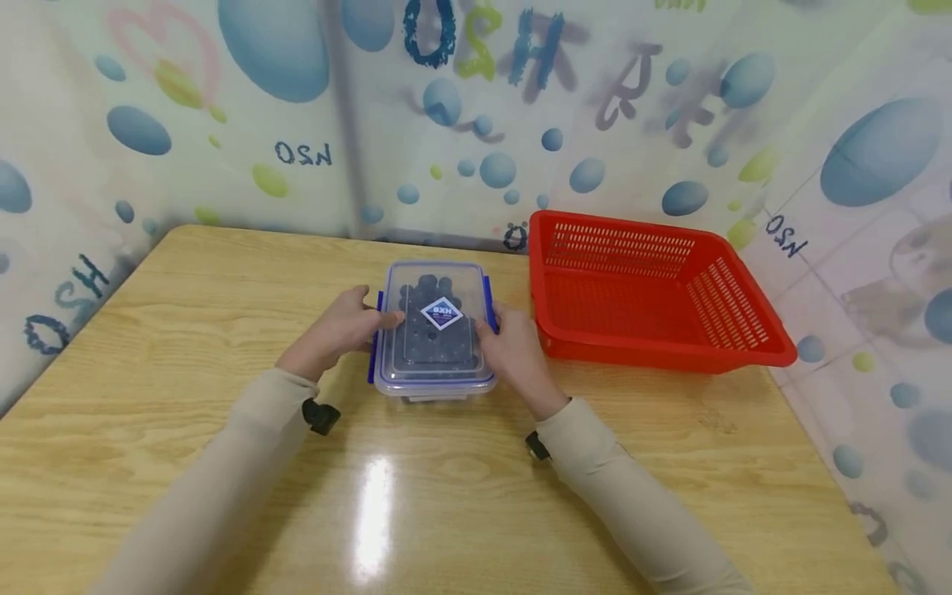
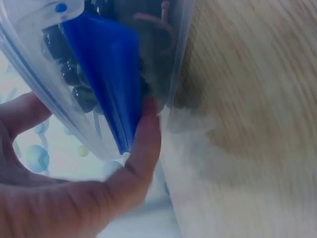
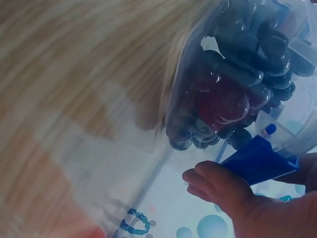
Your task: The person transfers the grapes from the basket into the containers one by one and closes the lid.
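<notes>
A clear plastic food container [image 1: 402,347] with a blue-edged lid and a diamond-shaped label stands on the wooden table. Dark grapes [image 3: 233,101] show through its walls. My left hand [image 1: 338,330] grips the left side, thumb over the lid's edge; in the left wrist view a fingertip touches the blue latch [image 2: 111,69], which slants out from the wall. On the opposite side my right hand [image 1: 515,351] holds the container, thumb on the lid. The right wrist view shows its fingers against the other blue latch [image 3: 262,161], also angled outward.
A red plastic basket [image 1: 640,351] with slotted walls stands right of the container, close to my right hand. Behind the table [image 1: 223,273] hangs a patterned sheet [image 1: 357,157] with bubbles and letters. Light glares off the tabletop in front.
</notes>
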`<control>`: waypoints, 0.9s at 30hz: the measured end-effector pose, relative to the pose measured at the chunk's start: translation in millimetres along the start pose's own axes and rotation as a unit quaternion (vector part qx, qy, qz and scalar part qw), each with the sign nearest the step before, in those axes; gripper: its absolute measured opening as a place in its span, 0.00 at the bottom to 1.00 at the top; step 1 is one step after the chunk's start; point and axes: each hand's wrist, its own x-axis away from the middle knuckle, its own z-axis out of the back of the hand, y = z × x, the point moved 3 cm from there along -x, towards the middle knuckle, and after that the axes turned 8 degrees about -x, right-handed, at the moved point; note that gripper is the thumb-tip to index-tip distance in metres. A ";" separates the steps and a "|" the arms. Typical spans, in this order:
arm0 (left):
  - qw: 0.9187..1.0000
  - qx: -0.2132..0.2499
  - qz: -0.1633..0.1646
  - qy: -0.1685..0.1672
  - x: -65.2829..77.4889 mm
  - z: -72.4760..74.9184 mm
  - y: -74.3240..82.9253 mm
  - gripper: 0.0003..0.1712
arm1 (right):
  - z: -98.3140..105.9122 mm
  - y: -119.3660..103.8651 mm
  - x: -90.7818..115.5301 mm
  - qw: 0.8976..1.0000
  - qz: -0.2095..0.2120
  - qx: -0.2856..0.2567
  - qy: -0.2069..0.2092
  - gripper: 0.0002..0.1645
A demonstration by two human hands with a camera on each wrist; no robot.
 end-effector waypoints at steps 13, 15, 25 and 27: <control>0.993 -0.081 -0.024 0.076 1.6 -5.4 15.1 0.25 | 3.0 3.5 -2.4 1.000 -0.019 0.013 0.005 0.33; 0.990 -0.102 -0.027 0.094 1.9 -7.0 17.9 0.20 | 3.9 2.2 -1.8 1.000 -0.012 0.023 0.012 0.32; 0.979 -0.159 -0.047 0.119 3.9 -6.5 22.3 0.16 | 1.2 -1.9 -4.0 0.998 -0.016 0.060 -0.010 0.35; 0.979 -0.168 -0.058 0.103 6.3 -6.1 16.6 0.21 | -1.1 0.0 -1.5 0.996 -0.015 0.084 -0.023 0.36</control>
